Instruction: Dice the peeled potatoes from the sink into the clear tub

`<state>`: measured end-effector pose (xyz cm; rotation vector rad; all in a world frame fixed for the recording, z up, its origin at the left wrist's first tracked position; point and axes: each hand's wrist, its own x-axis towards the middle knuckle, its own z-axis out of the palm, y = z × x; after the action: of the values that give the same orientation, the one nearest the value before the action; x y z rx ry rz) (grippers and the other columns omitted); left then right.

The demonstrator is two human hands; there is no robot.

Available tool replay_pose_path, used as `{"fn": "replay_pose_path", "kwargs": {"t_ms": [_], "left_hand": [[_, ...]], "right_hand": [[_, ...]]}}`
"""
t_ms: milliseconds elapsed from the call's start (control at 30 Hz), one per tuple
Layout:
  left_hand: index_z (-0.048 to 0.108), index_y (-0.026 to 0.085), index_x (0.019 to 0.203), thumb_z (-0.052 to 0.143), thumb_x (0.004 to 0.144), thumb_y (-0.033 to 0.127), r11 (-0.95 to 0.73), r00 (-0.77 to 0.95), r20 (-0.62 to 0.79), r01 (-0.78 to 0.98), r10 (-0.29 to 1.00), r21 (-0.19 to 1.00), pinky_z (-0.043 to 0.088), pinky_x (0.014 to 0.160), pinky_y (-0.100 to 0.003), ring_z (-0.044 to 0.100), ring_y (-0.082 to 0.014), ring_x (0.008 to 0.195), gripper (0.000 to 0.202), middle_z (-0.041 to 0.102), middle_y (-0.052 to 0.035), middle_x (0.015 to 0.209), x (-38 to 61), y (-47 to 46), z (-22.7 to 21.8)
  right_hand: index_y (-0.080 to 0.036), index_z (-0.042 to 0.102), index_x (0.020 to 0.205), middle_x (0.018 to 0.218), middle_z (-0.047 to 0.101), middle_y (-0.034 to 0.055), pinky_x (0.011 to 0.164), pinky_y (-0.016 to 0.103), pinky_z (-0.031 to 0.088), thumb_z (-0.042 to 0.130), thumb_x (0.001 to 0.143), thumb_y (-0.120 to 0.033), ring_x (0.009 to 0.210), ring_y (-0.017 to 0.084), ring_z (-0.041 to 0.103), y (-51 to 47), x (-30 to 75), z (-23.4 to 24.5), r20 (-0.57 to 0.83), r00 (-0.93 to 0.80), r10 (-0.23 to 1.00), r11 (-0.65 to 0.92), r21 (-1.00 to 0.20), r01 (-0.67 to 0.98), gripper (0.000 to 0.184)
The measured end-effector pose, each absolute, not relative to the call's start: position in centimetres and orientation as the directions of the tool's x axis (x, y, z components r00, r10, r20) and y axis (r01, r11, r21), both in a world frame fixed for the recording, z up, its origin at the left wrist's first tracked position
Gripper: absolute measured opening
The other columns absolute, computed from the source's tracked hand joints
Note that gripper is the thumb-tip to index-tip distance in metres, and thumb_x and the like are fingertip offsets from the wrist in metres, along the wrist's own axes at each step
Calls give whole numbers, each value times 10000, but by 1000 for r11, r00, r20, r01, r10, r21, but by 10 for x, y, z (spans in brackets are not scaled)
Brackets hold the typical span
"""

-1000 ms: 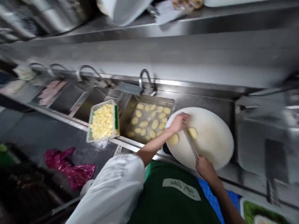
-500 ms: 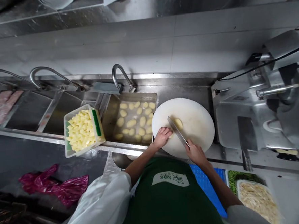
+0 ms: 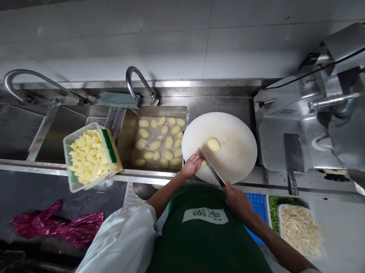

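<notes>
On a round white cutting board (image 3: 239,149), my right hand (image 3: 234,197) grips the handle of a kitchen knife (image 3: 211,167). Its blade slants up and left across the board, with the tip beside my left fingers. My left hand (image 3: 192,166) is at the board's left edge, fingers closed on a potato piece (image 3: 204,163) that is mostly hidden by the hand and blade. A peeled potato (image 3: 213,144) lies by itself on the board, beyond the blade and touched by neither hand.
Left of the board, several peeled potatoes (image 3: 155,145) sit in water in a sink (image 3: 126,154). A plastic tub (image 3: 117,159) of potato chunks rests on the sink edge. A cleaver (image 3: 293,154) lies on the slicing machine (image 3: 268,143) at right. Shredded food (image 3: 300,229) fills a container near me.
The knife has moved left and toward me, away from the whole potato, which now shows fully. My left hand has drawn slightly toward the board's edge. The camera view has shifted too.
</notes>
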<state>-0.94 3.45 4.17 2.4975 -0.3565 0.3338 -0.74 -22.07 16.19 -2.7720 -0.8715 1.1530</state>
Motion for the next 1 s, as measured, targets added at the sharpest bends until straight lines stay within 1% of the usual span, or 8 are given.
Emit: {"fn": "replay_pose_path", "kwargs": {"t_ms": [267,467,633,667,733,833,900,1000], "left_hand": [[627,141,1119,395,1032,226,-751,940,303,-312,-156,582,536,888,-391,577,-201,954,262,639,-101,1016,-11,39,37],[649,153,1077,397,1031,244,-722,953,279,-278,-121,633,537,894,-404,587,-203,971,271,645,-108,1042,-14,38,35],[668,169,1089,435,1012,245,-682,963,270,-199,-2,703,541,918,-403,596,-210,1025,257,647,-111,1070,-18,52,38],[649,176,1168,452,1000,233,-676,969,246,-202,-30,709,524,965,-421,583,-220,1093,265,638,-116,1143,-16,59,42],[568,209,1334,500,963,190,-662,963,164,-267,-214,701,454,1073,-459,507,-243,1257,378,577,-113,1323,-4,72,51],[519,255,1404,572,896,127,-651,882,28,-367,-470,664,370,1140,-463,422,-260,1351,526,521,-83,1412,18,85,62],[547,243,1378,637,872,151,-684,874,-23,-363,-485,634,382,1111,-440,456,-265,1298,522,549,-86,1361,27,83,63],[587,204,1323,746,832,324,-796,948,-53,-231,-313,559,418,1016,-427,512,-281,1165,530,586,-106,1268,18,59,55]], "right_hand": [[-101,468,1121,887,696,142,614,297,312,312,1021,-144,852,244,699,-191,0,136,-704,550,449,-867,-194,459,190],[-149,482,1058,836,691,106,587,290,266,301,1050,-242,801,221,691,-200,6,149,-636,586,501,-853,-249,460,203],[-161,469,1068,810,689,99,559,290,217,269,1055,-260,753,220,682,-239,5,160,-625,658,421,-902,-210,377,223],[-158,466,1089,813,691,102,555,289,211,273,1053,-258,747,221,680,-246,5,159,-643,656,395,-913,-192,361,219],[-157,458,1126,811,693,101,546,288,198,273,1053,-257,730,220,674,-259,3,153,-676,645,356,-927,-170,333,222],[-160,458,1125,808,692,96,538,286,190,253,1056,-257,705,211,668,-266,0,144,-694,636,337,-936,-177,303,237],[-162,461,1118,807,694,93,541,284,195,243,1058,-260,714,210,674,-264,-3,140,-693,637,338,-938,-189,292,246],[-169,455,1159,840,707,92,556,280,215,253,1056,-254,756,218,689,-256,-6,140,-692,637,340,-938,-201,283,241]]}}
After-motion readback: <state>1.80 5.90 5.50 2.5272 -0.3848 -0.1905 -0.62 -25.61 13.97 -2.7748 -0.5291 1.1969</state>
